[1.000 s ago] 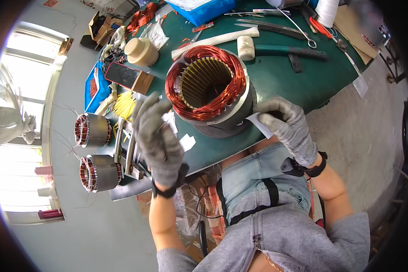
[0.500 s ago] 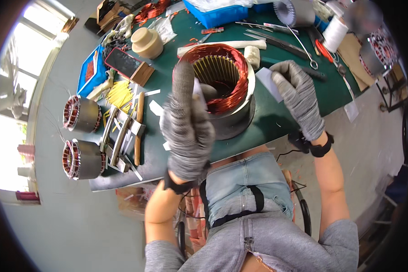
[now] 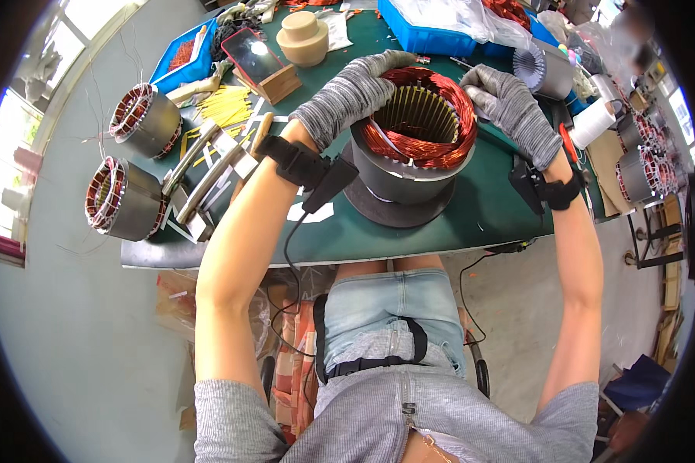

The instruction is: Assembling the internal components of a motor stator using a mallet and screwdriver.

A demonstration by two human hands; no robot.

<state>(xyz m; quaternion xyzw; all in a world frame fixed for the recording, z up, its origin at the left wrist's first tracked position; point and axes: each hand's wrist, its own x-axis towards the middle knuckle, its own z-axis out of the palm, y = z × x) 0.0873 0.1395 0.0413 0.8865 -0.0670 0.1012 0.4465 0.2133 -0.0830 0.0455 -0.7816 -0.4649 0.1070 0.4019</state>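
I see the large copper-wound stator (image 3: 401, 179) upright on a dark round base (image 3: 398, 217) on the green table (image 3: 510, 197); clock positions run from its centre. The gloved left hand (image 3: 355, 96) lies at ten o'clock against the winding, fingers close together; I can't tell whether it grips. The gloved right hand (image 3: 502, 100) is at two o'clock beside the coil, fingers curled narrow, and I can't make out anything inside it. I have two smaller stators (image 3: 127, 202) around nine, a stepped tan cylinder (image 3: 305, 40) at ten, a blue bin (image 3: 428, 35) at twelve and a white thread spool (image 3: 593, 125) at three.
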